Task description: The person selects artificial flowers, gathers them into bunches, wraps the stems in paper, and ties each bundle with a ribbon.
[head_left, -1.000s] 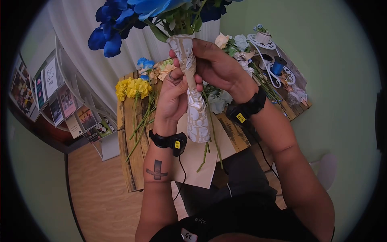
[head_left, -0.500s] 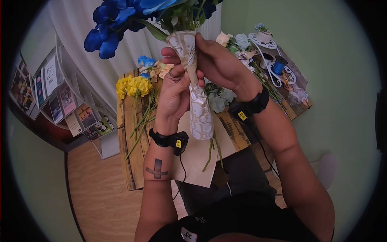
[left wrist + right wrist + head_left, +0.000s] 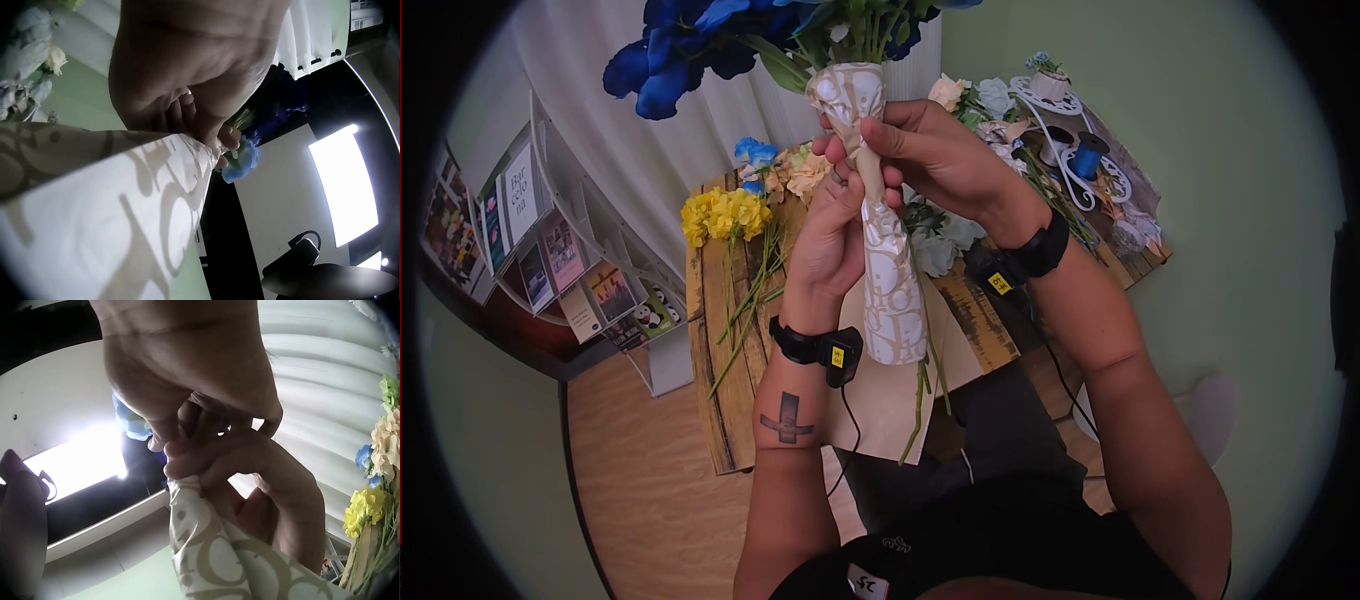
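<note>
Two hands: both are wrapped round one bunch, held up in the air above everything else.
Worktop (image 3: pixel 720 400): wooden planks, well below the hands, with a sheet of brown paper (image 3: pixel 880 395) lying on it under the left wrist.
Rack (image 3: pixel 550 250): a leaflet stand far off beyond the left hand, on the floor.
Bouquet (image 3: pixel 820 35): blue blooms and green leaves fan out just above both hands; the stems run down through the grip and poke out below the wrap. Judged top-heavy, with soft petals that would crush, so the heads are no place to take hold.
Wrapping paper (image 3: pixel 890 290): cream sheet with a pale printed pattern, rolled tight round the stems, passing between the two palms and reaching down past the left wrist. It looks thin, light, easily creased and a little slick; the narrow neck under the blooms looks the best place to grip, firmly enough to keep the stems from sliding.
Loose flowers: a yellow bunch (image 3: pixel 722 214) lies beyond the left hand, pale roses (image 3: pixel 990 105) beyond the right hand.
Left hand (image 3: pixel 832 240): fingers curled round the wrapped stems just below the neck, palm against the paper.
Right hand (image 3: pixel 940 160): clasps the neck from the other side, fingertips touching the left hand's.
Ribbon spool (image 3: pixel 1088 160): blue, past the right wrist.
</note>
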A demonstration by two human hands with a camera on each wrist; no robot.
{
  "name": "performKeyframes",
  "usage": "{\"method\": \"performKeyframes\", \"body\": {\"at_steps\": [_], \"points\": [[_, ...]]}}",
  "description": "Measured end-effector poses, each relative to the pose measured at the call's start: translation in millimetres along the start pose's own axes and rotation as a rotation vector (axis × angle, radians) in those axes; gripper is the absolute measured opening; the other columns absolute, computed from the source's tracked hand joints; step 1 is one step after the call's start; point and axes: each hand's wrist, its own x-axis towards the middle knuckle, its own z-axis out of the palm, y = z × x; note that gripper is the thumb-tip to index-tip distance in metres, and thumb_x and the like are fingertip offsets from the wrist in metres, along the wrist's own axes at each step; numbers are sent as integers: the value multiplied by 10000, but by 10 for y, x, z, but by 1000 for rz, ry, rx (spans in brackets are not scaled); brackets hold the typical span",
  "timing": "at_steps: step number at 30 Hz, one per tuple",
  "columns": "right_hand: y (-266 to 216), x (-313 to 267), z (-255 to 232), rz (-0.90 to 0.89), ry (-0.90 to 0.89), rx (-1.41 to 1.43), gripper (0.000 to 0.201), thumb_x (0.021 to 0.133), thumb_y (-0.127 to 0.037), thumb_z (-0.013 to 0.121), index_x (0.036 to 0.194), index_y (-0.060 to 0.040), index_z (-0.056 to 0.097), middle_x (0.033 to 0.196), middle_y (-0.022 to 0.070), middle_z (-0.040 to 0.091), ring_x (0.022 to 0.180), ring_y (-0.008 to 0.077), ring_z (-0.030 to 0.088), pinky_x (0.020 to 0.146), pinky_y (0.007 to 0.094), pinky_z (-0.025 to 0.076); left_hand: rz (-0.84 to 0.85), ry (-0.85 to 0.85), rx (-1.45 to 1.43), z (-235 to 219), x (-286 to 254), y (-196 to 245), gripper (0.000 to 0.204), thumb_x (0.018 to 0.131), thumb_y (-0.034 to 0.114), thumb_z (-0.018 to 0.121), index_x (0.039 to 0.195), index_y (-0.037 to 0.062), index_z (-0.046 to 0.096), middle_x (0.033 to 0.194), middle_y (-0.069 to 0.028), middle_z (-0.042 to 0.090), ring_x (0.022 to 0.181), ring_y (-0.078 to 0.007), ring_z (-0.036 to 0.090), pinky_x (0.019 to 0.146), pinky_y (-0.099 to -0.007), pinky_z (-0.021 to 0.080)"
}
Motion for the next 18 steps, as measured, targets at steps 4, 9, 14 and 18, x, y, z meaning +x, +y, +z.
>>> {"method": "performKeyframes", "body": {"at_steps": [4,9,14,18], "points": [[-15,-28,35,2,39,32,480,1024,-369,602,1205,73,650,938,56,700,605,25,527,558,198,515,-21,-63,-101,14,15,-23,283,1038,210,578,1286,73,586,1190,-143,675,973,-197,689,864,-323,569],[-97,-74,81,27,75,-30,467,1026,-367,602,1214,58,654,971,67,719,556,20,519,509,181,484,-68,-123,-177,26,12,-19,317,1036,206,573,1323,73,578,1253,-193,653,1029,-239,679,911,-359,565],[-159,-129,55,71,-63,39,460,1023,-382,608,1220,29,669,926,68,732,515,31,521,433,181,418,-45,-49,-2,130,-52,-33,415,1032,266,578,1359,15,532,1268,-191,650,1058,-314,685,944,-462,577],[-222,-161,80,-29,-88,19,441,1010,-345,644,1198,54,647,850,60,702,623,75,622,583,228,539,-51,-59,-70,105,-105,-34,335,1036,275,587,1297,82,505,1052,-47,579,880,-177,599,894,-410,584]]}}
